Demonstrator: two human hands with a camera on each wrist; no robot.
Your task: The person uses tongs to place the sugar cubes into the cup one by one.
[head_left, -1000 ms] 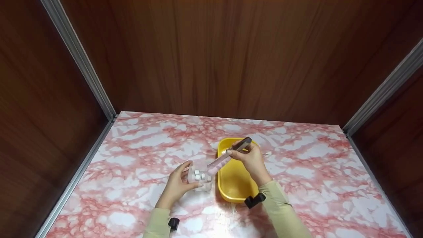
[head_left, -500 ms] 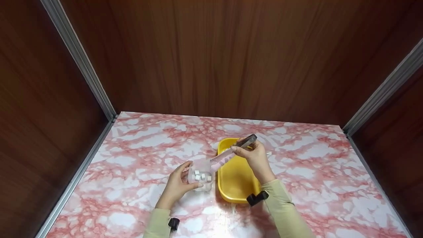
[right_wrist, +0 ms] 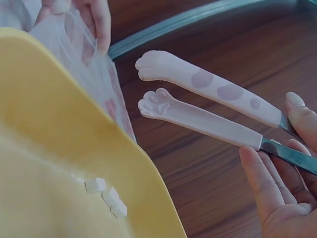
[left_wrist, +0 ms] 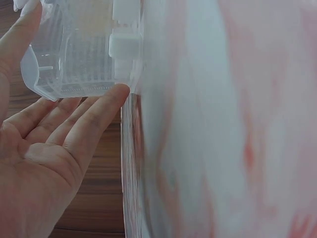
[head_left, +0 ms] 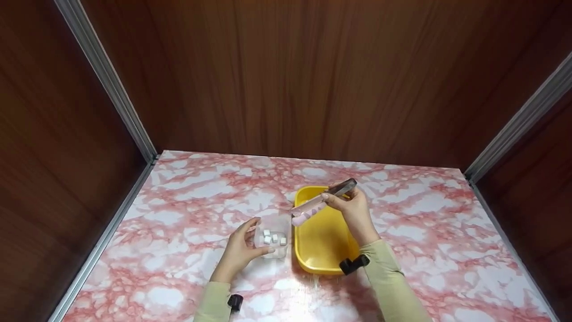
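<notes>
My left hand grips a clear plastic box from its left side, thumb at the front and fingers behind. Several white cubes lie inside the box. My right hand pinches a pair of tongs with metal arms and pink, spotted, paw-shaped tips. In the right wrist view the tips of the tongs stand apart with nothing between them. They are over the left side of a yellow tub, close to the box. A few white cubes rest in the tub.
Both containers stand side by side on a red-and-white marbled tabletop. Dark wood-patterned panels rise behind and at both sides, joined by grey metal posts. Each wrist wears a black camera mount.
My right hand has drawn the tongs away from the box, to the right and slightly farther back. The left hand and the box have stayed put.
</notes>
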